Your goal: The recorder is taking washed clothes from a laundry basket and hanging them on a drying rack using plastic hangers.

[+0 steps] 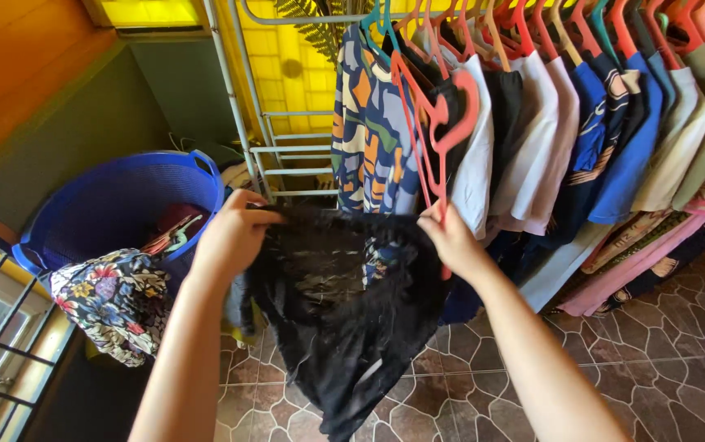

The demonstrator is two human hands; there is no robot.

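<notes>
Two bare hands hold up a limp black fabric garment [344, 311] in front of a crowded clothes rail. The left hand [230, 237] is closed on the garment's upper left edge, fingers curled over the cloth. The right hand [451, 237] pinches the upper right edge and also grips the lower part of a red plastic hanger [442, 123], whose hook is over the rail above. The garment hangs between the hands and droops down toward the brown stone-pattern tiled floor [680, 352], not touching it as far as can be seen.

Behind it, a white metal rack [246, 123] carries a row of hung shirts on red, pink and teal hangers; nearest is a shirt with a blue, orange and cream pattern [369, 139], then white, dark, blue, olive and pink ones.

At the left stands a round blue plastic laundry basket [115, 205] with handles. Crumpled clothes lie inside it, and a dark floral-print cloth [115, 303] spills over its front rim.
</notes>
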